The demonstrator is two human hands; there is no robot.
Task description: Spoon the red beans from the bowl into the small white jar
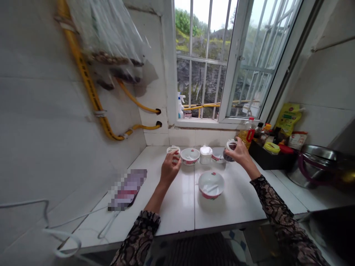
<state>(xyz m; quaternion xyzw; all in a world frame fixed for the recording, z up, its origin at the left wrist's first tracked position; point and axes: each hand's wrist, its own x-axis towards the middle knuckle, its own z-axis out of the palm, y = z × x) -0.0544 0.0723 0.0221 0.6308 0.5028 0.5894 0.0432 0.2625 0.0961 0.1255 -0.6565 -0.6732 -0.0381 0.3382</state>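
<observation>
Dark-filled jar (pixel 228 157), white lid, at back right of the white tiled desk (pixel 177 212), in right hand (pixel 240 152). Head view: right grip clamped on that jar, thumb and fingers around its side; can't tell if its base touches the desk. Left hand (pixel 169 170) at a white-lidded jar (pixel 172 148), back left; fingers curled in front of it, can't tell if that grip is clamped or just touching.

Between the hands, back row, left to right: left floral bowl (pixel 190 161), white canister (pixel 205 156), right floral bowl (pixel 217 159). Front floral bowl (pixel 204 180) upright, nearer the person, apart from the row; whitish stuff inside, unclear. Right side: oil bottle (pixel 245 136) just beyond the right hand, black tray (pixel 264 159) with condiments, steel pot (pixel 307 170) beside it. Left side: pixelated item (pixel 127 190) near desk edge. Barred window (pixel 203 66) behind.
</observation>
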